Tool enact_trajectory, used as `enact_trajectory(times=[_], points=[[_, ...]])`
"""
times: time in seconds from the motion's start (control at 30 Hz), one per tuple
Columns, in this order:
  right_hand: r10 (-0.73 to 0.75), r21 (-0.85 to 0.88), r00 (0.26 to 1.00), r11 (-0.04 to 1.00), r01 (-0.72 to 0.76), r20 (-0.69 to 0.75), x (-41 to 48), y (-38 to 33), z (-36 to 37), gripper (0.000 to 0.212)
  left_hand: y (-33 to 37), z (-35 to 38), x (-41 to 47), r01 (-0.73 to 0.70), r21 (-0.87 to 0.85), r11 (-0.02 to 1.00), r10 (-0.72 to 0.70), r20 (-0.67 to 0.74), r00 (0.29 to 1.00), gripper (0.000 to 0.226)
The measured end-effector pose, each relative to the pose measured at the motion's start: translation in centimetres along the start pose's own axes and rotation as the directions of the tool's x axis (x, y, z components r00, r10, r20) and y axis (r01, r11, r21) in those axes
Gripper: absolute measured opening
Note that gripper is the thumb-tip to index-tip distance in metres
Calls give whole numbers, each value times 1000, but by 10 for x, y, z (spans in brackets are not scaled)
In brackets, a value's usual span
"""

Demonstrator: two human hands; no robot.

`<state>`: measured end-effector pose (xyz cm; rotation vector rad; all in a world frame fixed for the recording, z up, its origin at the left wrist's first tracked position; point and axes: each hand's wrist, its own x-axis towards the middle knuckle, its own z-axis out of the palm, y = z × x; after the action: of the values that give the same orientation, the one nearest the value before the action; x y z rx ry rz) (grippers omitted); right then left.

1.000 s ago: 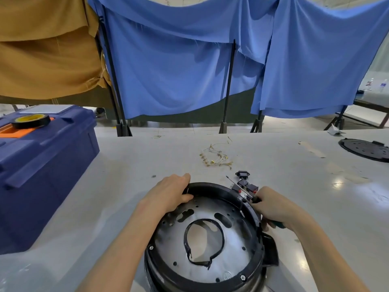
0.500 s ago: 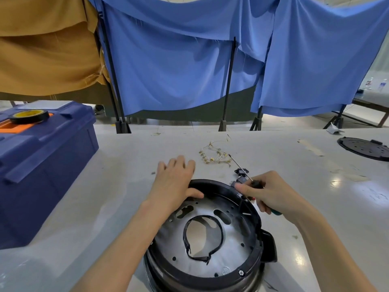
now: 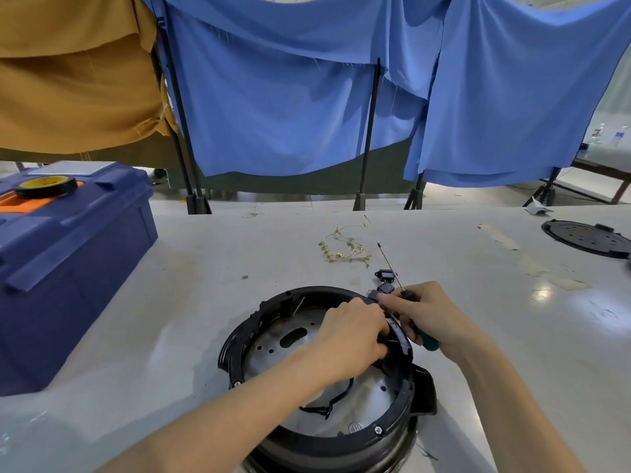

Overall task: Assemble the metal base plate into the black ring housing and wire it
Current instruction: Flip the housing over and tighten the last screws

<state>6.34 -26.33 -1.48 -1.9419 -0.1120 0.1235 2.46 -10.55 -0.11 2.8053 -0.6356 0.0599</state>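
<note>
**Plate seated, hands at the ring's 2 o'clock wall**

The black ring housing (image 3: 235, 339) lies on the desk (image 3: 170, 319) straight in front of the person. The metal base plate (image 3: 269, 349) lies flat inside it, with screws (image 3: 378, 430) visible at the rim at 5 and 8 o'clock. A black cable loop (image 3: 338, 399) rests on the plate near its centre.

The left hand (image 3: 351, 332) reaches across the plate to the inner wall at 2 o'clock. Its fingers are curled tight there, and I cannot tell what they grasp, if anything. The right hand (image 3: 433, 315) meets it from outside the rim, its fingers wrapped round a teal-handled screwdriver (image 3: 391, 268) whose shaft points away toward 12 o'clock.

Fastening looks largely done, so this is probably the start of the wiring, with a part being fitted at that wall. The next move would call for a lead or connector brought to the spot and the screwdriver tip turned down onto it.

Just past the rim at 1 o'clock lie small black connectors (image 3: 385, 275), and farther out at 12 o'clock a bundle of thin wires with brass terminals (image 3: 345, 249). A blue toolbox (image 3: 68, 254) carrying a tape roll (image 3: 46, 186) stands at 10 o'clock, and a black perforated disc (image 3: 585, 237) lies at 2 o'clock.

A stamped mark on the plate at 5 o'clock is too small to read, and no other writing is legible
</note>
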Motion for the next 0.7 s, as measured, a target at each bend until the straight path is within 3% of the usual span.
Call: enact_trajectory(times=[0.1,0.37,0.7], points=[[14,17,1000,1000,-14,4,1,2,2,33,1,2,-1,39,-92,995,-39,8,999,19],[27,66,1000,997,-27,-3,1,4,5,37,8,15,-5,86,-17,996,-87,-59,994,22],[37,64,998,997,-40,50,-4,2,3,43,5,18,-9,238,-508,828,-332,-101,938,15]])
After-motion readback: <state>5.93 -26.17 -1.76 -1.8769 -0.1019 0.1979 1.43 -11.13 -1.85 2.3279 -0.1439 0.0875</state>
